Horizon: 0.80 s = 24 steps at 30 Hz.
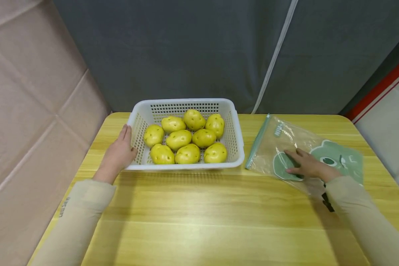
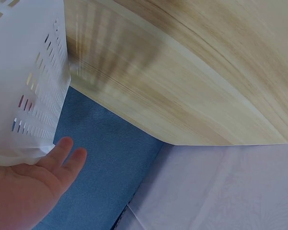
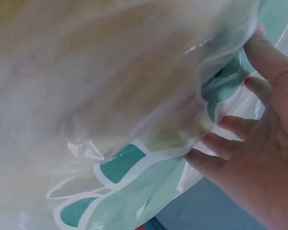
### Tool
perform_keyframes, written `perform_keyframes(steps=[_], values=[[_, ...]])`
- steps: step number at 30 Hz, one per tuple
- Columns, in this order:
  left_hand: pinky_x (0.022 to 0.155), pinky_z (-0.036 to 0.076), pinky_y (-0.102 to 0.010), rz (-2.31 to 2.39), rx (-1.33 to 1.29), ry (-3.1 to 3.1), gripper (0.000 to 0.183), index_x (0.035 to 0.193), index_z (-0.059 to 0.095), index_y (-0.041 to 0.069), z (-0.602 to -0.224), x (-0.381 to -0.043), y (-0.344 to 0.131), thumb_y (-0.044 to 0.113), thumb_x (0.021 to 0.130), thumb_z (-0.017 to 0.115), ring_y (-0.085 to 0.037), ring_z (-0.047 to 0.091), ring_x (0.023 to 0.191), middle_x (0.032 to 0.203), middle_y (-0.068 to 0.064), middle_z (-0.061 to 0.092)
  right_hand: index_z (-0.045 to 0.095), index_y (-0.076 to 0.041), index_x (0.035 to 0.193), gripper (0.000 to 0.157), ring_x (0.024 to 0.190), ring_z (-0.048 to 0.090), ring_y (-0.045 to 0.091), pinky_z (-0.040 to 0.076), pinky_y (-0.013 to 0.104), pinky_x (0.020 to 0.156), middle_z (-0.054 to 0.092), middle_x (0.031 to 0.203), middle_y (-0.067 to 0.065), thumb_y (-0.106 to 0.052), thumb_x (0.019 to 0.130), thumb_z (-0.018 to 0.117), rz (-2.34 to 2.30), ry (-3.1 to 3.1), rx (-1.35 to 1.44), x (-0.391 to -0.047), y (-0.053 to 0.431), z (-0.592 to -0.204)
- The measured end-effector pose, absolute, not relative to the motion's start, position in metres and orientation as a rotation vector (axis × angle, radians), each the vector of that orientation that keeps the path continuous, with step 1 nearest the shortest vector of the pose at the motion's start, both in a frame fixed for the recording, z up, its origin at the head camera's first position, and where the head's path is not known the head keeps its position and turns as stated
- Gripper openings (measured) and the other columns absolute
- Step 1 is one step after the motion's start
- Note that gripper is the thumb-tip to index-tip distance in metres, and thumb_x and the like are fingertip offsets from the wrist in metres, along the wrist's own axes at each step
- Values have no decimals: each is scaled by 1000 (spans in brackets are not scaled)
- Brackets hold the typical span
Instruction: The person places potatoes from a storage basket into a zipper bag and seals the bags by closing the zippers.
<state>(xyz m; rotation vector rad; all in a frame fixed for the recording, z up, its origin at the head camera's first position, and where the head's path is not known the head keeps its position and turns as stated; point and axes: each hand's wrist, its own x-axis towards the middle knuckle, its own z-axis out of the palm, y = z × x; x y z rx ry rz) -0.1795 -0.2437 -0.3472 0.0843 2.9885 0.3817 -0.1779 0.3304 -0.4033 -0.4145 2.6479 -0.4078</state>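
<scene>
A white plastic basket (image 1: 186,167) with slotted walls stands on the table and holds several yellow potatoes (image 1: 178,140). My left hand (image 1: 117,155) touches its left side, the fingers fairly straight along the rim; in the left wrist view two fingertips (image 2: 72,163) show beside the basket's edge. To the right lies a clear zip bag (image 1: 297,135) with green cartoon prints and a green zip strip at its left end. My right hand (image 1: 307,165) rests on the bag with its fingers spread, and the right wrist view shows the fingertips (image 3: 201,160) touching the film.
The wooden table (image 1: 199,221) has its far edge against a dark grey curtain (image 1: 173,48). A pale padded wall (image 1: 33,96) rises along the left. On the right is a white surface with a red band (image 1: 382,90).
</scene>
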Motion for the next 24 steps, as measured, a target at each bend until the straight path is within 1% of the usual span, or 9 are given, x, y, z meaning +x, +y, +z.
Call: perform_keyframes(steps=[6, 11, 14, 19, 24], values=[[104, 37, -62, 385, 86, 2989, 77, 149, -1, -9, -347, -179, -244, 14, 91, 45, -54, 37, 128, 157, -29, 1, 31, 8, 141, 81, 124, 19, 69, 28, 77, 95, 14, 140, 52, -32, 83, 71, -443, 2650, -468, -180, 332, -400], [105, 36, -62, 382, 81, 2983, 78, 149, -2, -9, -347, -179, -244, 14, 92, 45, -54, 36, 128, 157, -29, 0, 34, 10, 138, 74, 123, 22, 68, 29, 77, 95, 17, 138, 51, -26, 85, 70, -451, 2671, -464, -179, 326, -395], [104, 37, -62, 380, 75, 2978, 78, 149, -2, -9, -347, -179, -244, 14, 92, 46, -54, 37, 128, 157, -29, -2, 33, 9, 140, 71, 124, 22, 68, 28, 77, 96, 18, 139, 50, -31, 90, 64, -443, 2692, -430, -179, 320, -393], [102, 38, -62, 378, 71, 2975, 78, 149, -3, -9, -347, -179, -244, 14, 92, 45, -54, 39, 127, 157, -29, -3, 27, 9, 143, 75, 124, 20, 71, 28, 77, 96, 15, 141, 50, -42, 95, 54, -472, 2705, -356, -179, 308, -391], [102, 39, -61, 376, 75, 2978, 78, 149, -2, -9, -348, -180, -244, 14, 92, 46, -53, 41, 125, 157, -29, -2, 31, 8, 142, 73, 121, 25, 72, 31, 77, 94, 21, 138, 50, -44, 95, 51, -454, 2751, -393, -180, 302, -395]])
